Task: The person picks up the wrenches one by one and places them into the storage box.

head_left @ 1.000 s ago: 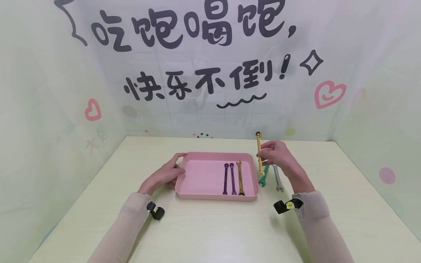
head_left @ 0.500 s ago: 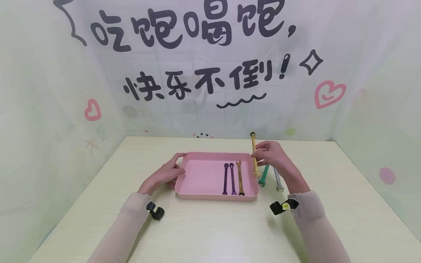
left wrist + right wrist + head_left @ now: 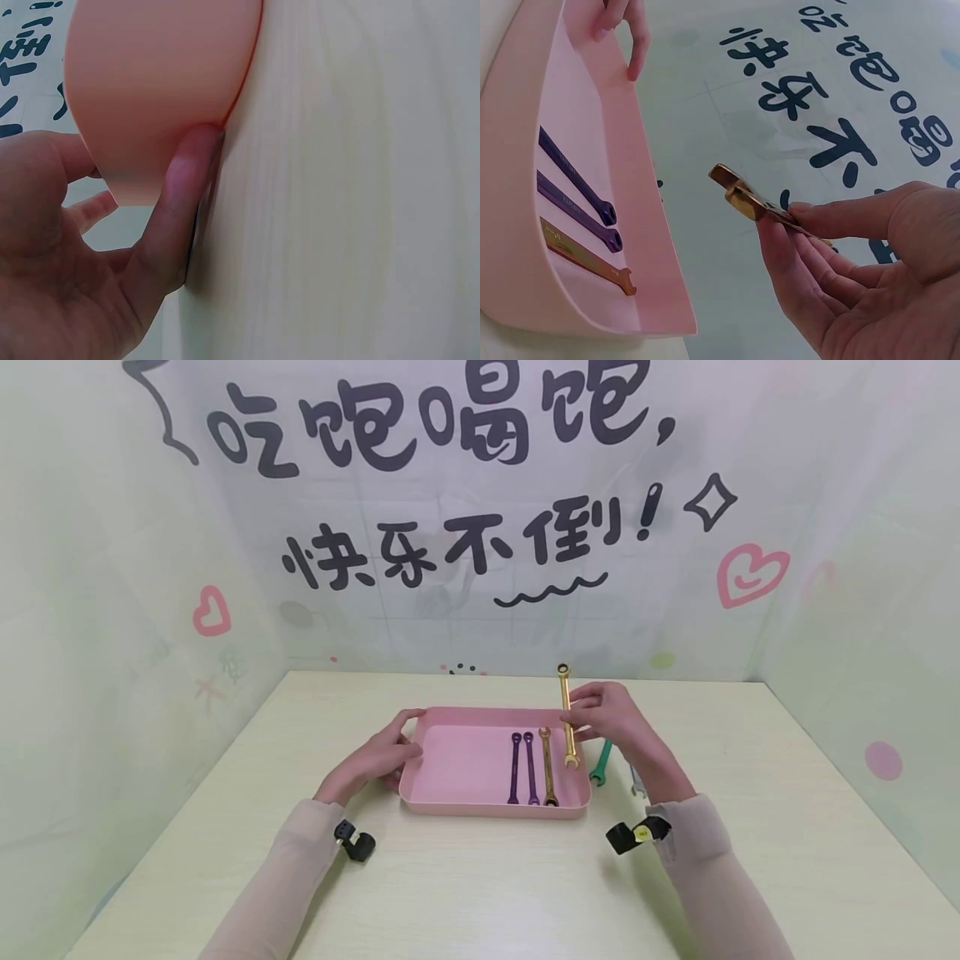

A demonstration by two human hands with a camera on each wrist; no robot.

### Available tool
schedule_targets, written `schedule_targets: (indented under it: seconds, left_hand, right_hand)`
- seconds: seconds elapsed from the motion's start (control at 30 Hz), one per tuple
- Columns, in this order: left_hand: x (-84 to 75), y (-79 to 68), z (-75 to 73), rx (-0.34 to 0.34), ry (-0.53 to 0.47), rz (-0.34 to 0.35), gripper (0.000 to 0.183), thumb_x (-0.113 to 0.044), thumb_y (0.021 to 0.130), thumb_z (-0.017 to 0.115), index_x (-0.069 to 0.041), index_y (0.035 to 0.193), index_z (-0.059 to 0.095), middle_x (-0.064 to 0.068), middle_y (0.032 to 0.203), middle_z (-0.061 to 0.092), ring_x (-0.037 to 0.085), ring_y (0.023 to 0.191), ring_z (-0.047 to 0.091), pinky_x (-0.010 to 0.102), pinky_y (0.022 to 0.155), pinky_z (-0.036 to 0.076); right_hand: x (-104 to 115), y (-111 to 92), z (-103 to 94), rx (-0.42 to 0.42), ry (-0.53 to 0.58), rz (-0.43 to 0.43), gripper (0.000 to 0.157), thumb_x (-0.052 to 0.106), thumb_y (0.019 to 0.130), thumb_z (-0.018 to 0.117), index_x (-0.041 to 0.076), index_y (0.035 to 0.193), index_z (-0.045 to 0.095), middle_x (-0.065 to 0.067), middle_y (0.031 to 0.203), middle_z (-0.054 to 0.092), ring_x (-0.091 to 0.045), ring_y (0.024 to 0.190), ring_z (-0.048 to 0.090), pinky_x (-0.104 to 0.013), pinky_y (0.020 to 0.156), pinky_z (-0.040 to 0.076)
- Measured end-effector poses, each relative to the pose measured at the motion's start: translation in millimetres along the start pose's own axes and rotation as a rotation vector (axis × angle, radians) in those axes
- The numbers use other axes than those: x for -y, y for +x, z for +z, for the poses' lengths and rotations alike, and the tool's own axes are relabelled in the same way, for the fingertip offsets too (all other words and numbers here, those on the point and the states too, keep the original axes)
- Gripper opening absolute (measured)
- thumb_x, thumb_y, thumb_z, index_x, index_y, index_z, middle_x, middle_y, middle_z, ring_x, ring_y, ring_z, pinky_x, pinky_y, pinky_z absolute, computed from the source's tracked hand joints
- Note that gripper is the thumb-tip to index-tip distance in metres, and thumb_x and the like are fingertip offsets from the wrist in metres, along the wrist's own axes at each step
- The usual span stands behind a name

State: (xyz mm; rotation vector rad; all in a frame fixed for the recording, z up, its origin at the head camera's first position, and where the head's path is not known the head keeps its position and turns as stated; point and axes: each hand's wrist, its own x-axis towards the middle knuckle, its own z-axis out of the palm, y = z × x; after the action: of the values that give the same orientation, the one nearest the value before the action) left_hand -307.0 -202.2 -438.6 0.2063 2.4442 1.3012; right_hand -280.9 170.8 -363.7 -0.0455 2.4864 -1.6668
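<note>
My right hand (image 3: 611, 714) pinches a gold combination wrench (image 3: 567, 718) near its middle. The wrench stands nearly upright over the right end of the pink tray (image 3: 457, 764), apart from the floor. In the right wrist view, thumb and fingers press on the gold wrench (image 3: 742, 201) from both sides. My left hand (image 3: 378, 756) grips the tray's left end; the left wrist view has its digits on both sides of the tray wall (image 3: 157, 97). Inside the tray lie two purple wrenches (image 3: 514, 768) and a bronze-gold wrench (image 3: 548, 768), roughly parallel.
Right of the tray, a green wrench (image 3: 601, 764) and a silver wrench (image 3: 637, 783) lie on the pale wooden table (image 3: 480, 885), both partly behind my right hand and wrist. A printed curtain (image 3: 420, 635) stands behind the table.
My right hand has carried the gold wrench leftward, from above the green wrench to over the tray's right end. The left hand and the tray have stayed in place.
</note>
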Motion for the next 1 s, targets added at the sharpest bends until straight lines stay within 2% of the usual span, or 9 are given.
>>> schedule_targets:
  seconds: [0.33, 0.6, 0.87, 1.0]
  left_hand:
    - [-1.5, 0.0, 0.2, -0.006, 0.009, -0.005, 0.07, -0.021, 0.102, 0.053, -0.029, 0.163, 0.02, 0.023, 0.118, 0.056, 0.024, 0.074, 0.065, 0.035, 0.055, 0.059]
    - [-0.9, 0.1, 0.4, -0.008, 0.008, -0.005, 0.07, -0.02, 0.102, 0.053, -0.029, 0.163, 0.021, 0.022, 0.116, 0.056, 0.023, 0.073, 0.064, 0.034, 0.054, 0.059]
    - [0.0, -0.3, 0.9, -0.007, 0.002, -0.007, 0.07, -0.02, 0.102, 0.053, -0.029, 0.163, 0.021, 0.022, 0.116, 0.056, 0.023, 0.072, 0.064, 0.034, 0.054, 0.059]
    - [-0.4, -0.6, 0.6, -0.004, -0.003, -0.005, 0.07, -0.02, 0.102, 0.054, -0.029, 0.163, 0.021, 0.022, 0.116, 0.056, 0.023, 0.072, 0.065, 0.035, 0.055, 0.06]
  right_hand:
    - [-2, 3, 6.9, 0.002, 0.003, -0.011, 0.053, 0.008, 0.097, 0.07, -0.008, 0.142, 0.05, -0.029, 0.116, 0.072, -0.013, 0.077, 0.073, -0.039, 0.083, 0.065]
    - [-3, 5, 14.1, 0.001, 0.003, -0.015, 0.048, 0.007, 0.096, 0.07, -0.008, 0.138, 0.052, -0.03, 0.116, 0.072, -0.013, 0.073, 0.072, -0.036, 0.079, 0.065]
    - [-3, 7, 20.5, 0.008, 0.011, 0.013, 0.044, 0.006, 0.097, 0.068, -0.006, 0.136, 0.051, -0.028, 0.116, 0.072, -0.016, 0.075, 0.074, -0.038, 0.08, 0.065]
    - [-2, 6, 22.8, 0.015, 0.035, 0.011, 0.043, 0.003, 0.097, 0.066, -0.007, 0.136, 0.049, -0.031, 0.117, 0.071, -0.019, 0.077, 0.075, -0.038, 0.08, 0.065]
